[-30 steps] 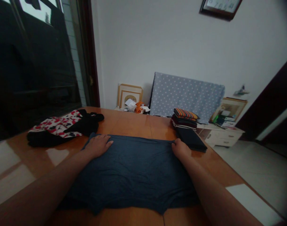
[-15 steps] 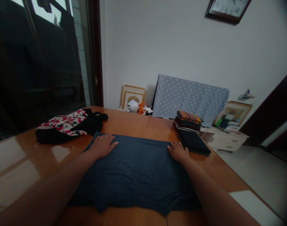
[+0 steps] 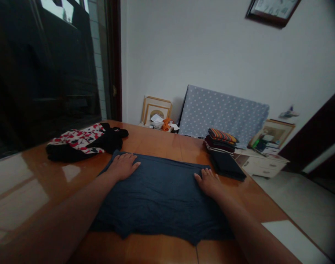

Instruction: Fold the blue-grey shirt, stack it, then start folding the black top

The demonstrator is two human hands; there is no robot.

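Note:
A dark blue garment (image 3: 162,198) lies spread out on the wooden table (image 3: 151,253), with small wrinkles across its middle and an uneven near edge. Flat on its far left corner rests my left hand (image 3: 124,166), fingers stretched out. My right hand (image 3: 208,181) lies on the far right part of the cloth, its fingers spread too. Neither hand grips the fabric. The garment's exact kind is unclear as it lies. Parts of its sides are hidden under my forearms.
At the left lies a crumpled black garment with a red-and-white pattern (image 3: 82,139). Folded clothes (image 3: 221,141) are stacked at the right, beside a dark folded cloth (image 3: 227,165). Behind stand a dotted grey cloth cover (image 3: 222,112) and a white drawer cabinet (image 3: 266,165).
Both hands stay on the cloth's far corners, with slight finger shifts. The garment's near edge sits a little higher in view, and the camera has tilted slightly.

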